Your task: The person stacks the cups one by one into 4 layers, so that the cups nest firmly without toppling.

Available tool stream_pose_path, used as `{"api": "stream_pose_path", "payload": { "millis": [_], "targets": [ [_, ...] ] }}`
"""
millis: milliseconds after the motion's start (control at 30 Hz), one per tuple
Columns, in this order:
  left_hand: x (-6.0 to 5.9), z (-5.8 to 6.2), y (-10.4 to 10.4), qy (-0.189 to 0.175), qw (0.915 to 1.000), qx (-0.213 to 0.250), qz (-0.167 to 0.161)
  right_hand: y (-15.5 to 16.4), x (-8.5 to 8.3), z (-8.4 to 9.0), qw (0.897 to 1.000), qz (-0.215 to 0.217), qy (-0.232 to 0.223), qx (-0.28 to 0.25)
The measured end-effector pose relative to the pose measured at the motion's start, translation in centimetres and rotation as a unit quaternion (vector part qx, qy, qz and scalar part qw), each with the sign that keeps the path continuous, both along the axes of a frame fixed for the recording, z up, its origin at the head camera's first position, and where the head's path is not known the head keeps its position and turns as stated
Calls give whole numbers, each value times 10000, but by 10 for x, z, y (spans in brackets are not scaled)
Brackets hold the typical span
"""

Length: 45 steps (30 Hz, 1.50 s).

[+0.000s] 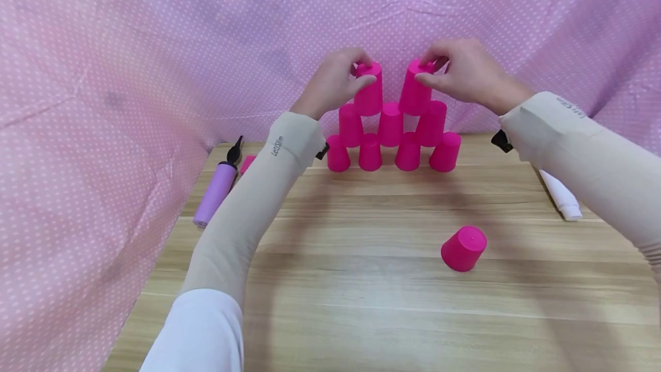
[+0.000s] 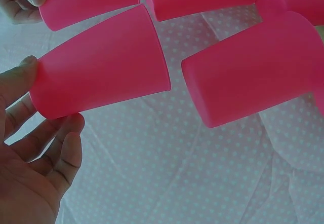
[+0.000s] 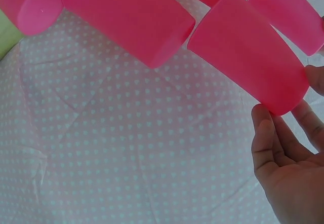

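Upside-down pink cups stand in a stepped stack, with several in the bottom row [image 1: 370, 152] and three in the middle row [image 1: 391, 125]. My left hand [image 1: 338, 79] pinches the upper left cup [image 1: 368, 96] near its base, thumb in front. The right hand [image 1: 462, 70] grips the upper right cup [image 1: 415, 93] the same way. In the left wrist view, the left-held cup [image 2: 101, 64] has its rim close to the cups below; contact is unclear. The right-held cup [image 3: 248, 54] has its rim against or very near a middle-row cup [image 3: 129, 19] in the right wrist view.
One more upside-down pink cup [image 1: 463, 249] stands nearer me on the wooden table [image 1: 351, 280]. A purple hand pump [image 1: 217, 191] and a partly hidden pink item [image 1: 247, 163] lie left. A white tube [image 1: 560, 195] lies right. Dotted pink cloth [image 1: 258, 27] hangs behind.
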<state>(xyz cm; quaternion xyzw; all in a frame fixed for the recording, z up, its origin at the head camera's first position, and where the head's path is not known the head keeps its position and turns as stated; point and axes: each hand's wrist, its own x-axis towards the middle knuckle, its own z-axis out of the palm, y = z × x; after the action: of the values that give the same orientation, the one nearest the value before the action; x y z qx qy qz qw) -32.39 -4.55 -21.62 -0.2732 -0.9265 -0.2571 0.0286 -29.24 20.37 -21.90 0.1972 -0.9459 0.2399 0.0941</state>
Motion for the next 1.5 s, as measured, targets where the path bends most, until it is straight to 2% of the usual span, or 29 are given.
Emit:
{"api": "stream_pose_path", "payload": {
  "millis": [433,700,867,1100,1500],
  "targets": [
    [-1,-2,7,-216,9995,-181,152,-1,-1,1,9997,-92,-210,60],
    [-3,-3,10,-283,9989,-277,251,1,-3,1,9999,-30,-49,87],
    [-3,-3,12,-215,9990,-321,242,1,-4,0,10000,-30,-66,59],
    [-4,-3,9,-353,9986,-291,250,0,-6,0,9999,-36,-147,49],
    [-6,-3,6,-369,9986,-306,237,0,-6,1,9998,-1,-164,89]
  ]
}}
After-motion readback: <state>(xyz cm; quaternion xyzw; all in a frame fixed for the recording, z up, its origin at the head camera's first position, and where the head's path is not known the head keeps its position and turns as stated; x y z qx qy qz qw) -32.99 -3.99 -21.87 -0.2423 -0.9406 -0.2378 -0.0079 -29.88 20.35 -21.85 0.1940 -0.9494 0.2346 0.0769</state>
